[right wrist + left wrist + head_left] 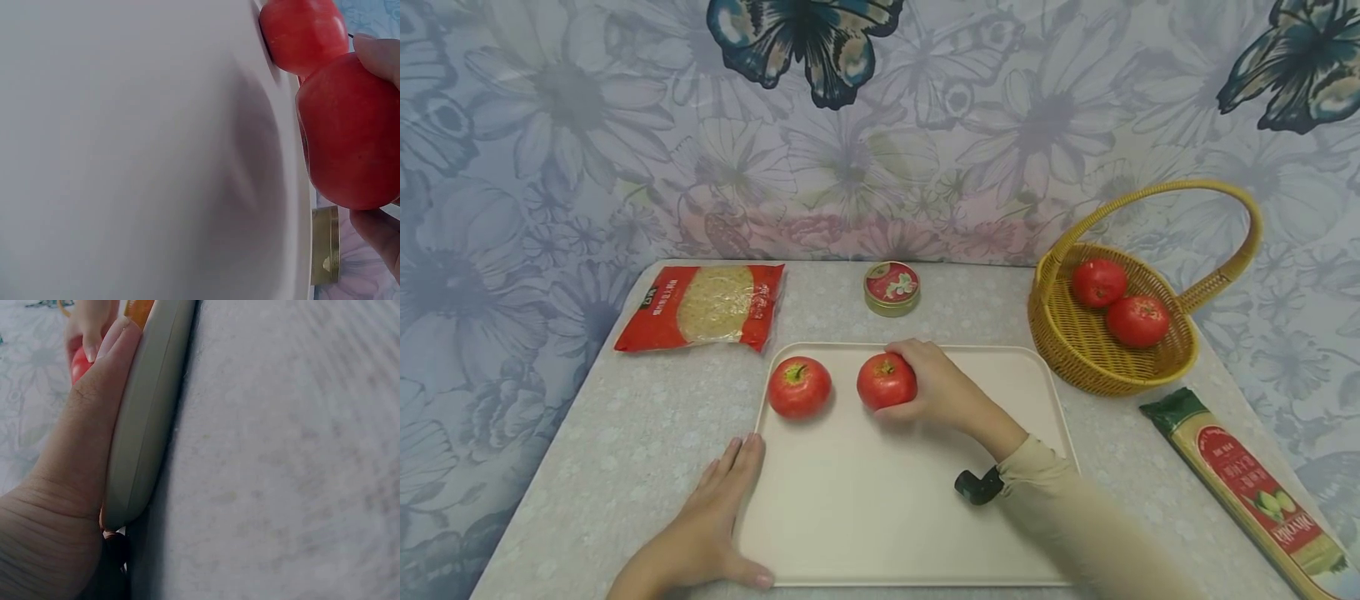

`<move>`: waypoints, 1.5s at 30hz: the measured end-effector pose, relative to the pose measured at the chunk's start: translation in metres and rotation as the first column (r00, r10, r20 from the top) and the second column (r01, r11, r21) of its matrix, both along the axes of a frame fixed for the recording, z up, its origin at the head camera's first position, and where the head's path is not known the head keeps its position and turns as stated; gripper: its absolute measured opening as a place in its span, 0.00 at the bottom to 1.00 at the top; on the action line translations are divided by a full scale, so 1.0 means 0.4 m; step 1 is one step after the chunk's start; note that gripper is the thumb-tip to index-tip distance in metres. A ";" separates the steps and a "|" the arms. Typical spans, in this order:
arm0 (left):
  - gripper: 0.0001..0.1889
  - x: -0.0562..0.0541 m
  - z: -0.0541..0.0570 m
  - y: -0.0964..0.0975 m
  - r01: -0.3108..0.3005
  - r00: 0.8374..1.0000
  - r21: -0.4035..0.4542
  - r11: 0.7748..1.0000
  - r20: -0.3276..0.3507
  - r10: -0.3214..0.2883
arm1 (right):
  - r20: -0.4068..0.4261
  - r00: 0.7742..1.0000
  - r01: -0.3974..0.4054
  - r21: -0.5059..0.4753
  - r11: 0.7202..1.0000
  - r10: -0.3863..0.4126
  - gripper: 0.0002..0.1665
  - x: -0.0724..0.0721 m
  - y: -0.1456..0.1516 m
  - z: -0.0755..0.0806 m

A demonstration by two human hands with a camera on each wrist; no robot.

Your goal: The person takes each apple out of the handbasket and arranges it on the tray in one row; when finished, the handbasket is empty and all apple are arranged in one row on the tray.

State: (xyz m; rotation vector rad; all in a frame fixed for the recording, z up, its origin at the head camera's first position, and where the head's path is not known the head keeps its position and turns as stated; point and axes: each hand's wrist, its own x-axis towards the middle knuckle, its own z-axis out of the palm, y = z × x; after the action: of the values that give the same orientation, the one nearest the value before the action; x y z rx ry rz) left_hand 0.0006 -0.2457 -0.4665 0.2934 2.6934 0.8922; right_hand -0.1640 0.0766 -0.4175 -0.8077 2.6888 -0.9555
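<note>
My right hand [936,387] grips a red apple [886,382] between thumb and fingers, over the back part of the cream tray [880,500]. In the right wrist view the held apple [350,134] hangs above the tray, which bears its shadow. A second apple [799,387] sits in the tray's back left corner. My left hand [707,517] rests at the tray's left side, fingers straight along the edge and thumb at the front left corner. The left wrist view shows that thumb [87,419] lying along the tray's outer wall [140,431].
A yellow wicker basket [1045,333] with two apples [1120,304] stands at the back right. Behind the tray is a small round tin [892,288]. A red food packet [700,307] lies at back left, a long green-and-gold pack [1247,496] at right. A patterned cloth [850,183] hangs behind.
</note>
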 end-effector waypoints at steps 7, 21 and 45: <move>0.84 -0.005 0.002 0.002 -0.012 0.999 -0.005 1.000 0.050 0.012 | 0.022 1.000 0.007 0.010 1.000 -0.007 0.51 0.000 -0.015 -0.014; 0.84 -0.004 -0.003 0.003 -0.027 0.997 -0.014 1.000 0.071 0.028 | 0.068 0.997 0.024 0.005 1.000 -0.024 0.53 -0.007 -0.034 -0.032; 0.84 -0.005 0.000 0.004 -0.023 0.996 -0.005 1.000 0.083 0.024 | 0.070 0.998 0.007 0.016 1.000 -0.008 0.56 -0.008 -0.058 -0.046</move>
State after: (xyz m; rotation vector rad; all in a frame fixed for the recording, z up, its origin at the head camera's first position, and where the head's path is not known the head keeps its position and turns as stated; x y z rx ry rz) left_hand -0.0014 -0.2442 -0.4665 0.2195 2.6275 0.8852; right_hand -0.1670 0.0534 -0.4359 -0.7471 2.6386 -0.9449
